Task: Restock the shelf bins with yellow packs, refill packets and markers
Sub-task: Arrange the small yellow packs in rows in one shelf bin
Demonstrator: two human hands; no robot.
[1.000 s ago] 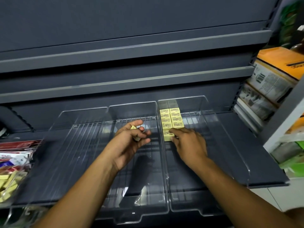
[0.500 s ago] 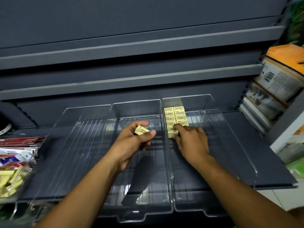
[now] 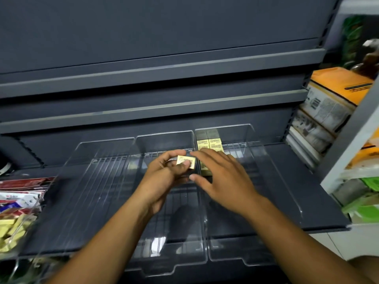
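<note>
**One yellow pack in hand, two rows in the right bin**

Three clear plastic bins sit side by side on the dark grey metal shelf point(image 3: 307, 201): the left bin point(image 3: 98, 181), the middle bin point(image 3: 180, 222) and the right bin point(image 3: 266, 171). The left hand point(image 3: 162, 177) is over the middle bin and pinches one small yellow rectangular pack point(image 3: 186, 160), thumb on its printed face and fingers curled behind it. The right hand point(image 3: 225, 181) is spread flat with straight fingers and holds nothing. It reaches across the wall between the middle and right bins, its forefinger close to the held pack; whether they touch cannot be told. Beneath it, along the right bin's left wall, lie two rows of stacked yellow packs point(image 3: 213, 143), partly hidden, so the full count is unclear. At the far left are loose yellow packs point(image 3: 8, 232) and red packets point(image 3: 22, 183).
</note>
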